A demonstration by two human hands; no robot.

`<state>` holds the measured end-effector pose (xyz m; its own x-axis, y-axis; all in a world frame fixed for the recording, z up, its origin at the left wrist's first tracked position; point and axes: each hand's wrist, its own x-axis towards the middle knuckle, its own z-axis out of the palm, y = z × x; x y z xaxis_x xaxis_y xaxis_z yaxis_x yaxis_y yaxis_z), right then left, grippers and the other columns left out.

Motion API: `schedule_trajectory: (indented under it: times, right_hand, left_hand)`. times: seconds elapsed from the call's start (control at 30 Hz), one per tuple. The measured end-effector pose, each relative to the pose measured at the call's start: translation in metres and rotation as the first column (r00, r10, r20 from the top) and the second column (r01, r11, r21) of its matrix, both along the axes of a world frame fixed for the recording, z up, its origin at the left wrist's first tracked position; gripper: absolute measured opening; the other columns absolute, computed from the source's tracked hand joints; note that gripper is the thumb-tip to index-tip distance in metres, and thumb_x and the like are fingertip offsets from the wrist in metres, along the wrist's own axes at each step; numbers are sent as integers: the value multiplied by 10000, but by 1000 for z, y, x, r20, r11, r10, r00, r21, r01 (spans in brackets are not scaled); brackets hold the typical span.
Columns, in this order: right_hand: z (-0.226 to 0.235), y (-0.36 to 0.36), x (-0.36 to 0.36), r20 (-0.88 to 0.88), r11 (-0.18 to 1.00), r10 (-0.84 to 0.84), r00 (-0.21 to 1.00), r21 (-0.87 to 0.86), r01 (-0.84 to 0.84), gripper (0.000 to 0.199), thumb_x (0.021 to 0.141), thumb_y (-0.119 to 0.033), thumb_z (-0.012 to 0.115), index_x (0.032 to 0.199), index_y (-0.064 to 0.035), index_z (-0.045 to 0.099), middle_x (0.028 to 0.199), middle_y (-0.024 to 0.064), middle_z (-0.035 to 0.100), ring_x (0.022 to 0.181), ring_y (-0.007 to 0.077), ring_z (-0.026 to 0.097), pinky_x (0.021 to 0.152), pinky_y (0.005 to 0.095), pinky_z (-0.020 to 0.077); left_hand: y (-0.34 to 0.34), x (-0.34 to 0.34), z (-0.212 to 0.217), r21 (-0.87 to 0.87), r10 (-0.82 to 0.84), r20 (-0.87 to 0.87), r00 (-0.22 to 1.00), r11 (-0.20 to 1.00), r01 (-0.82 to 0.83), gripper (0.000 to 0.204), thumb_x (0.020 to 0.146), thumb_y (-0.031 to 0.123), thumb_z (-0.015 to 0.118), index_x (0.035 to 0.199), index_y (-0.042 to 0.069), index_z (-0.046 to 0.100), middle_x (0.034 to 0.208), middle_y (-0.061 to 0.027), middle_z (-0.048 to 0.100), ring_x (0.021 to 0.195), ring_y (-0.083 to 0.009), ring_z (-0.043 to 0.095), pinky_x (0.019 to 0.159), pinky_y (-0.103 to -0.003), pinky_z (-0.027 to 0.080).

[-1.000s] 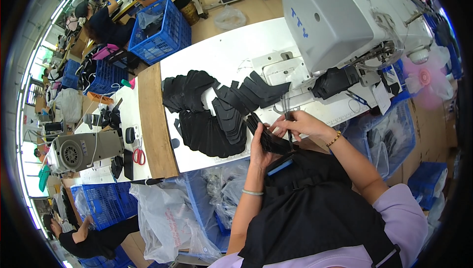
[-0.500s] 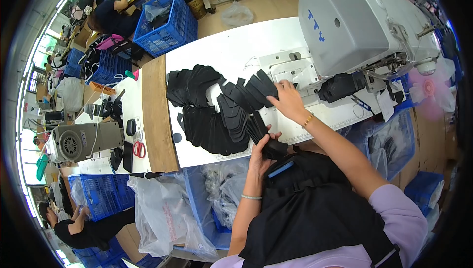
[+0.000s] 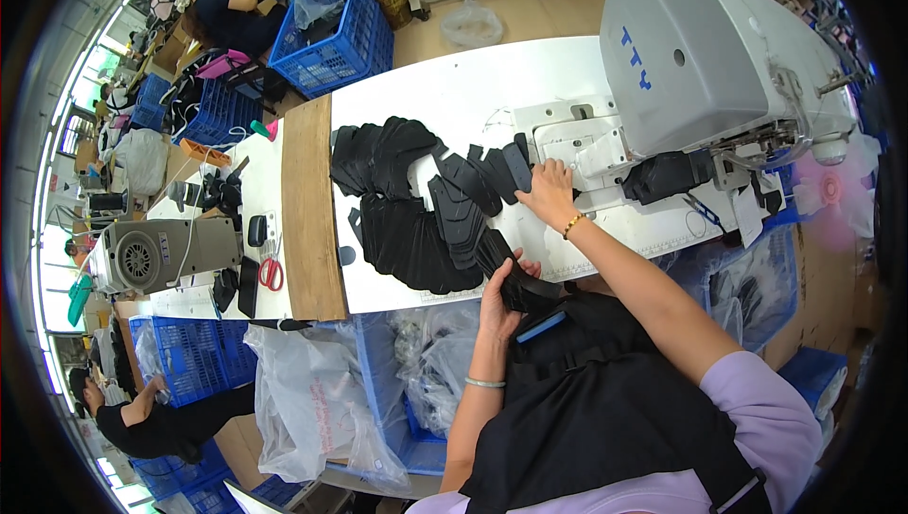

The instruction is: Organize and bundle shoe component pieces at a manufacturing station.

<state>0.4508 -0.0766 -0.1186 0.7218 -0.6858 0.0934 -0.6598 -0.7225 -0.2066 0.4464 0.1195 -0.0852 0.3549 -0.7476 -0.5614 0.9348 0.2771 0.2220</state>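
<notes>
In my left hand, close to my body at the table's front edge, is a stack of black fabric pieces, with the fingers wrapped round its lower end. My right hand lies on the white table, left of the sewing machine's plate. Its fingers are bent and closed at the end of a flat black fabric piece; part of that piece is hidden by the hand. More black pieces spread out to the left: a fanned row, a curved heap and a thick bundle.
A large grey sewing machine stands at the right, with a dark bundle and thread snips near it. A wooden board borders the table's left. Red-handled scissors lie beyond. Below is a blue bin with plastic bags.
My right hand's fingers have curled in more at the end of the fabric piece. My left hand stays on its stack. The whole view has shifted slightly.
</notes>
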Motion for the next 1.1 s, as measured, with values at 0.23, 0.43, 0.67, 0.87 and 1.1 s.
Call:
schedule_trajectory:
  times: [0.23,0.43,0.67,0.87,1.1]
  right_hand:
    - [-7,-1,-9,-17,977,50,999,210,-45,404,739,-345,681,921,-1,572,929,181,570,965,295,514,849,422,336]
    - [-10,-13,-24,126,930,113,985,335,-150,368,773,-352,671,861,0,613,851,109,610,802,236,584,722,334,435]
    - [89,21,-66,164,-82,273,948,986,-147,371,869,-329,592,1044,-1,598,882,25,626,790,112,568,725,249,462]
    - [124,63,-66,-155,525,661,734,795,-305,694,844,-617,431,1118,14,528,960,206,607,914,341,589,843,359,441]
    - [152,61,-88,42,870,436,899,238,-433,640,766,-586,564,951,27,576,877,136,599,826,297,554,753,357,378]
  left_hand:
    - [1,-1,-14,33,-40,5,999,999,40,426,868,197,581,1201,-37,454,878,-125,608,873,-254,608,874,-351,484]
    - [6,-1,-22,-32,-76,31,997,997,77,350,867,203,584,1111,-32,495,852,-90,572,839,-226,569,870,-356,457]
    - [8,3,6,-38,-30,13,999,999,31,384,885,212,553,1176,-23,467,1263,-188,474,1227,-294,417,1023,-400,357]
    - [9,4,7,-198,-224,205,953,944,265,537,859,196,566,1294,-55,378,1348,-154,411,1216,-255,436,1028,-363,355]
    - [-3,3,46,23,-67,78,995,998,66,450,800,202,555,1148,-80,507,1070,-155,585,1017,-251,562,940,-344,425]
